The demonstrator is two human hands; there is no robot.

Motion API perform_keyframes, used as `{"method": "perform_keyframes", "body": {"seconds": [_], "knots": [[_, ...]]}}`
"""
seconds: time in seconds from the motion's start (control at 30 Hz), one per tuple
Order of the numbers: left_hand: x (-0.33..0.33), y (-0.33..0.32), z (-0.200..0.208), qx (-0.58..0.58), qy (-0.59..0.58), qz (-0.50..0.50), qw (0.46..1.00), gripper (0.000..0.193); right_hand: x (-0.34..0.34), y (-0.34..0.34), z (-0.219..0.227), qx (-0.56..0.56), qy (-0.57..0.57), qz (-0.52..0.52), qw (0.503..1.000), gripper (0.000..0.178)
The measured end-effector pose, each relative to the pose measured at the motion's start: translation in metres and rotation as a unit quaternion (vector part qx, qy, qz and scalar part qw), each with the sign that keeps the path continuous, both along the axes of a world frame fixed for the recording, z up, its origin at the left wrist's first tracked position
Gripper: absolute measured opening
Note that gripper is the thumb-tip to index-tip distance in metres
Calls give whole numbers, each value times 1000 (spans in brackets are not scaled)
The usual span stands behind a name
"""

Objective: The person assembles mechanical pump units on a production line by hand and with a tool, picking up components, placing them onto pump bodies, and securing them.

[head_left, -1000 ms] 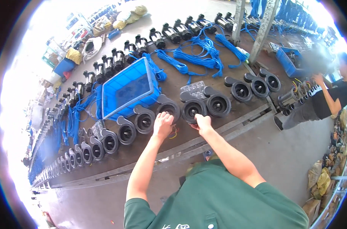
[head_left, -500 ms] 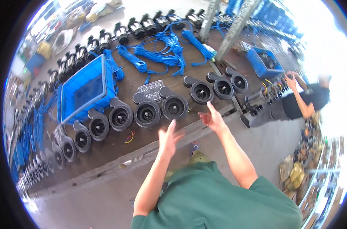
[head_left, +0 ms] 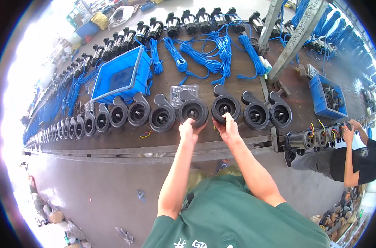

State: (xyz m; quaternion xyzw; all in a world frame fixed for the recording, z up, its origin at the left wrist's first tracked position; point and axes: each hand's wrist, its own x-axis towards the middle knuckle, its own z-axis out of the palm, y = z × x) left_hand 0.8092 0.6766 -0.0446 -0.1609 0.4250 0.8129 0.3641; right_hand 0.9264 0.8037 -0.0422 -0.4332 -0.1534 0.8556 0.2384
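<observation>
Your left hand (head_left: 190, 131), half closed, grips the black housing (head_left: 193, 108) ahead of it; your right hand (head_left: 228, 130) likewise grips its neighbouring housing (head_left: 225, 103).

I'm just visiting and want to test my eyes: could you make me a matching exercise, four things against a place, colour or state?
1. Left hand
2. Right hand
3. Crate at far right
4. Cords

A. Thumb on the next black housing to the right
B. Blue, in long looped bundles
C. Thumb on the black housing in front of the grey tray
D. Holds dark parts

Pairs: 1-C; 2-A; 3-D; 4-B
</observation>
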Motion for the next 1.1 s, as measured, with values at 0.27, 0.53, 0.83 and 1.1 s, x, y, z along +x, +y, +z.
{"method": "perform_keyframes", "body": {"seconds": [0.27,0.53,0.83,1.1], "knots": [[-23,-76,45,-2,-68,136,988,46,50,1,12,31,-61,159,985,57],[-78,-94,-2,20,16,80,996,41,141,49,13,137,-122,48,982,52],[-45,-92,6,21,-36,45,998,38,97,64,-7,75,-28,-106,991,28],[105,35,30,-64,-97,-190,975,56,99,71,-6,110,-23,-37,993,36]]}}
